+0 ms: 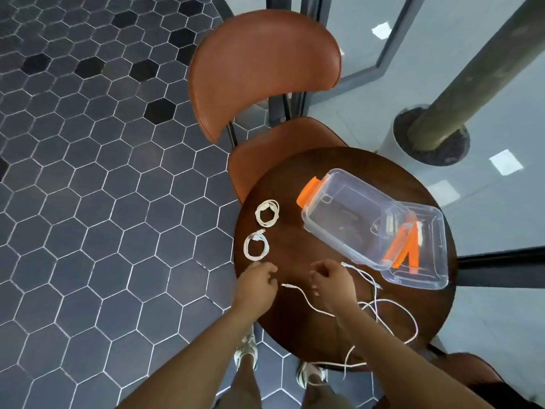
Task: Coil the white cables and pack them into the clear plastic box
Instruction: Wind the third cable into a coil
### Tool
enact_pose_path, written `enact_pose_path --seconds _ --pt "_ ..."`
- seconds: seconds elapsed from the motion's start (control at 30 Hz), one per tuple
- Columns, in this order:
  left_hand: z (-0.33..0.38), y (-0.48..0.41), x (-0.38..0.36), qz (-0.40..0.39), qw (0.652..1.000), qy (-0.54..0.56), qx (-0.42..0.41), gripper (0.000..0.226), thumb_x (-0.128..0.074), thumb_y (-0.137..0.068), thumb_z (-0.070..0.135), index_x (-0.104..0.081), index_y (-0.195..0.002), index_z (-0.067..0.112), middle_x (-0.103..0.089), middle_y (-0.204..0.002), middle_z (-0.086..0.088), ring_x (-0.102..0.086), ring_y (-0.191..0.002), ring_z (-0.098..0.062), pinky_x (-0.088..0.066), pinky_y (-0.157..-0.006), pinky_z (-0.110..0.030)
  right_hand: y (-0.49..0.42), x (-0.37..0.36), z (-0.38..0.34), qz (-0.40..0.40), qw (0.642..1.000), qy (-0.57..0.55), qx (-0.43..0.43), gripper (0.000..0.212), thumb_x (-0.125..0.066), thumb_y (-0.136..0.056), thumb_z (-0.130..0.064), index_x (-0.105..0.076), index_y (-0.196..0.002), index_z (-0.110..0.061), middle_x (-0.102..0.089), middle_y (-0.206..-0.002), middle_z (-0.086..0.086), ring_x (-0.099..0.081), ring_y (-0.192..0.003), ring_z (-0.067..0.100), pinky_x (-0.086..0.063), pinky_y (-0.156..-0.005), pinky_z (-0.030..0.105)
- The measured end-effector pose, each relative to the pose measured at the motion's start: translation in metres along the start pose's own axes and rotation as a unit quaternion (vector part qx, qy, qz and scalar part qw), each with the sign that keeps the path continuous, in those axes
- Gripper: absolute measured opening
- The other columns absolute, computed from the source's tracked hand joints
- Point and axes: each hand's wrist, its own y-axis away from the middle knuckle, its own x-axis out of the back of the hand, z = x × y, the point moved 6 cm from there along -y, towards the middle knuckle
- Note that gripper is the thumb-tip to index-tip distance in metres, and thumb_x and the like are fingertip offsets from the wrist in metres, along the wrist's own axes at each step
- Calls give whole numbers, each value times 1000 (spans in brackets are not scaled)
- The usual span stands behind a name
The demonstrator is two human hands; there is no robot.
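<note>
1. Left hand [256,283] hovers over the near-left edge of the table [295,255]. Its fingers are loosely curled and hold nothing that shows, with the fingertips just beside the plug end of a loose cable [308,302].
2. Right hand [330,280] is curled above that same cable; I cannot tell whether it pinches anything.
3. Far coil [267,214] and near coil [256,246] lie finished on the table's left side.
4. A tangle [380,301] of uncoiled strands sprawls at the near-right edge, partly hanging off.
5. The clear plastic box [324,236] stands open on the right, overlapping its lid [418,270].
6. Judged step: starting on the third coil, with packing not begun. The next move calls for pinching the plug end, drawing that strand clear of the tangle, and winding even loops.
</note>
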Motion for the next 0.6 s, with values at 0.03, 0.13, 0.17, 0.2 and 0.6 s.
enact_pose_path --seconds 0.03,0.13,0.17,0.2,0.6 --pt "6 7 -10 -21 999 -32 -23 32 -60 -90 20 -67 -121 25 -62 -117 0 -63 -110 -22 -50 -95 -35 8 9 10 13 999 34 3 13 -60 -83 -19 -70 -89 -25 -75 -82 -2 -70 -79 26 -57 -75 36" --pt "22 18 -35 -70 984 -140 -83 37 -56 -92 24 -59 -128 27 -56 -122 -1 -55 -116 -24 -52 -92 -40 27 24 35 24 987 149 45 14 -56 -86 -16 -68 -90 -21 -70 -86 0 -65 -81 24 -45 -67 29" --pt "24 18 -41 -74 980 -162 -90 37 -55 -92 24 -57 -129 27 -54 -123 -2 -53 -117 -25 -53 -92 -40 31 23 41 13 977 199 71 14 -54 -88 -19 -67 -91 -21 -68 -91 0 -65 -83 25 -45 -68 30" --pt "25 18 -47 -74 979 -170 -85 37 -54 -93 24 -57 -129 27 -54 -123 -3 -53 -116 -25 -53 -91 -41 33 19 46 0 966 240 96 15 -53 -90 -22 -68 -95 -23 -66 -97 -1 -65 -87 25 -47 -70 31" --pt "7 13 -77 -59 979 99 168 28 -59 -95 32 -75 -82 13 -77 -92 -10 -68 -93 -30 -44 -74 -31 14 -30 50 -47 880 430 198 15 -53 -93 -16 -66 -101 -19 -60 -113 2 -65 -100 28 -54 -76 39"
